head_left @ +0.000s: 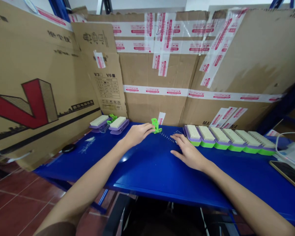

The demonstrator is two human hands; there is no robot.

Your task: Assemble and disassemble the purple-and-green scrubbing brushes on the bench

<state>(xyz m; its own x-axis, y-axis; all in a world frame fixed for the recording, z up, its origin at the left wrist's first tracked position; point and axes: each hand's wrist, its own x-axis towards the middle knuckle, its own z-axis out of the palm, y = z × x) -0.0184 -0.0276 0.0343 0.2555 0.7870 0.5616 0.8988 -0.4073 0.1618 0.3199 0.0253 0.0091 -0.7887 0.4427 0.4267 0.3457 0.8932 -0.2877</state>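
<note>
In the middle of the blue table, my left hand pinches a bright green plastic part by its left side and holds it upright. Right of it, a row of small metal springs stretches across the table towards my right hand. That hand hovers low with thumb and fingers apart, its fingertips at the right end of the springs. Whether a fingertip touches a spring I cannot tell. A thin, pale wire-like outline shows just behind those fingers.
Several brushes with cream bristles and purple-and-green bodies line the back right. Two purple brush pieces and green parts sit back left. Cardboard walls enclose the blue table. A phone lies at the right edge.
</note>
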